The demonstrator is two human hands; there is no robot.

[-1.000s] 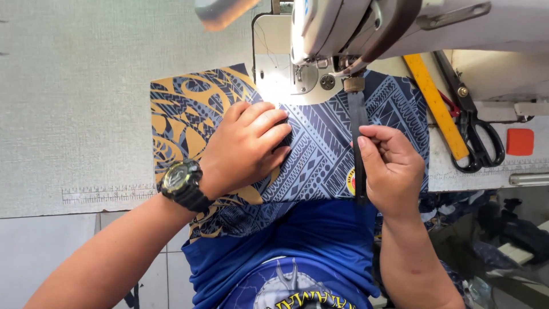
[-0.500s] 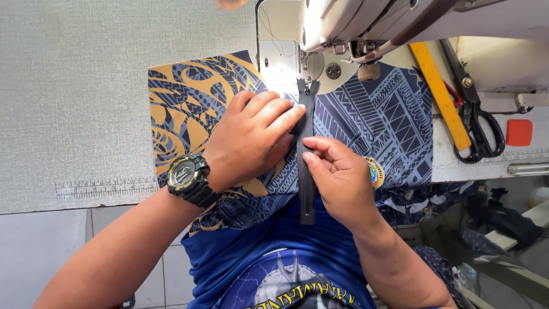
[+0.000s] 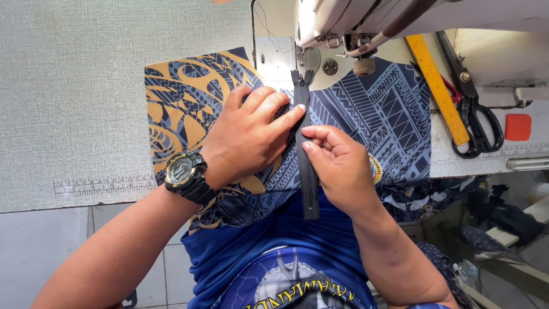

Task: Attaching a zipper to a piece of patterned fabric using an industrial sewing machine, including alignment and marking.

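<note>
Biggest thing here is the sewing machine (image 3: 400, 23) at the top, and everything lines up off it. The patterned fabric (image 3: 377, 109) lies flat on the table just below it, with the black zipper (image 3: 306, 154) running straight down from under the machine head toward the person's lap. Left hand (image 3: 251, 137) is spread flat, pressing the fabric beside the zipper. Right hand (image 3: 340, 163) pinches the zipper tape with thumb and fingers. I'd keep that tape taut and dead straight along the fabric edge. Ruler (image 3: 437, 88) and scissors (image 3: 472, 106) sit right of the fabric.
</note>
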